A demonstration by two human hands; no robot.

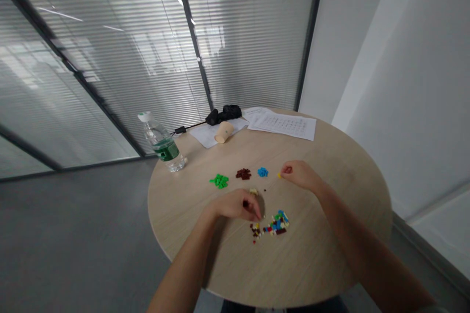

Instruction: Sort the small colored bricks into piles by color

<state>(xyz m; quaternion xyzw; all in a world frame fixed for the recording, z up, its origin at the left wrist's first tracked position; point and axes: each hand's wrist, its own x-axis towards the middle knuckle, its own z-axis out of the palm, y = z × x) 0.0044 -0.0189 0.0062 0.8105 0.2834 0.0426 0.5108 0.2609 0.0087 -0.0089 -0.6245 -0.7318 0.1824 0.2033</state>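
Note:
My left hand [238, 204] is over the middle of the round table, its fingers curled together and pointing down beside a mixed heap of small toy bricks [277, 224]. Whatever its fingertips may hold is too small to make out. Cream bricks [253, 191] lie just behind that hand, partly hidden. Farther right, my right hand [299, 174] is closed in a pinch at a tiny yellow brick [279, 175]. Sorted piles of green bricks [220, 181], dark brown bricks [243, 174] and blue bricks [263, 172] form a row to the left of my right hand.
A clear bottle with a green label [167, 149] stands at the table's left edge. Toward the back, a paper cup [223, 132] lies on its side near a black bundle with a cable [223, 114] and printed sheets [284, 123]. Blinds and a white wall surround the table [330, 244].

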